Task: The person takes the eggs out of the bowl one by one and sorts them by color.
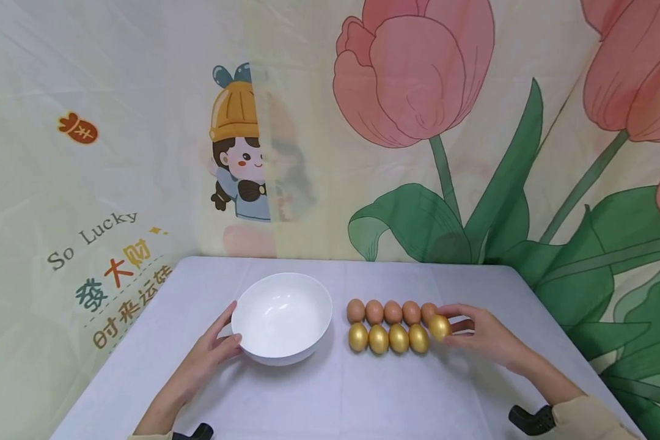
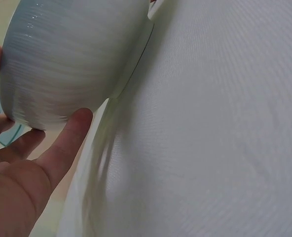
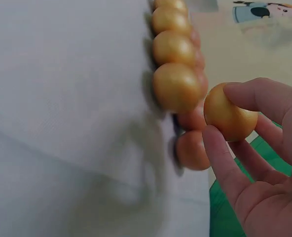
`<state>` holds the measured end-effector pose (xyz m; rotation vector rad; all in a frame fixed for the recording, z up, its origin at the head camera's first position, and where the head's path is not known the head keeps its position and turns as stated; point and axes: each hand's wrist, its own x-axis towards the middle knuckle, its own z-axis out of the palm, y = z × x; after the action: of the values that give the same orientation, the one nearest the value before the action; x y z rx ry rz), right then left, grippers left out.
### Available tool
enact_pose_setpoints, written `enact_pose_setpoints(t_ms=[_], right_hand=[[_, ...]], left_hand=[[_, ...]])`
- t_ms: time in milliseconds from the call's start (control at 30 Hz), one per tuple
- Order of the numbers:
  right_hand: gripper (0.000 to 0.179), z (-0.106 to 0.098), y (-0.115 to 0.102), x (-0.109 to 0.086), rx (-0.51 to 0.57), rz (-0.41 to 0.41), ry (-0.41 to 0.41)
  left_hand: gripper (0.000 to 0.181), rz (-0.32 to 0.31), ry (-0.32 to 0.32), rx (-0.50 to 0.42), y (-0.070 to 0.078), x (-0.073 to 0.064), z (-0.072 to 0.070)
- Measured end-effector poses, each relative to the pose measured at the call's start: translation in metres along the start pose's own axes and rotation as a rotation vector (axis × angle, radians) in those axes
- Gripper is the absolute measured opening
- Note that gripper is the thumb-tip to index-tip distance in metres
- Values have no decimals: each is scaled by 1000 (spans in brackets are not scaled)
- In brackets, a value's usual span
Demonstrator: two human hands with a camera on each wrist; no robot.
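Observation:
My left hand [image 1: 200,360] holds the side of a glossy white bowl [image 1: 282,321], thumb at the front and fingers farther back. In the left wrist view, fingertips touch the outer wall of the bowl [image 2: 72,64]. My right hand [image 1: 492,339] pinches a golden egg [image 1: 439,328] between thumb and fingers. The right wrist view shows this golden egg [image 3: 229,112] apart from the others. Beside it lies a front row of several golden eggs [image 1: 398,338]. Behind them runs a row of several brown eggs [image 1: 392,312]; the rightmost is partly hidden by my fingers and the held egg.
A white cloth [image 1: 330,403] covers the table. The bowl is left of the egg rows. Behind the table hangs a printed backdrop [image 1: 308,122] with tulips and a cartoon figure. Black straps [image 1: 530,420] are at both wrists.

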<state>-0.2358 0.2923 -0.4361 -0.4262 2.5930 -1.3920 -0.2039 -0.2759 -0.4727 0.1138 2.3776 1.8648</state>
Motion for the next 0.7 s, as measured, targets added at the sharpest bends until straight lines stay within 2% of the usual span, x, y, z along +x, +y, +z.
enact_pose_setpoints(t_ms=[400, 700], right_hand=[[63, 8, 34, 3, -46, 2, 4], [61, 16, 38, 2, -61, 0, 9]], left_hand=[[79, 11, -9, -11, -5, 2, -3], [79, 25, -12, -22, -3, 1, -3]])
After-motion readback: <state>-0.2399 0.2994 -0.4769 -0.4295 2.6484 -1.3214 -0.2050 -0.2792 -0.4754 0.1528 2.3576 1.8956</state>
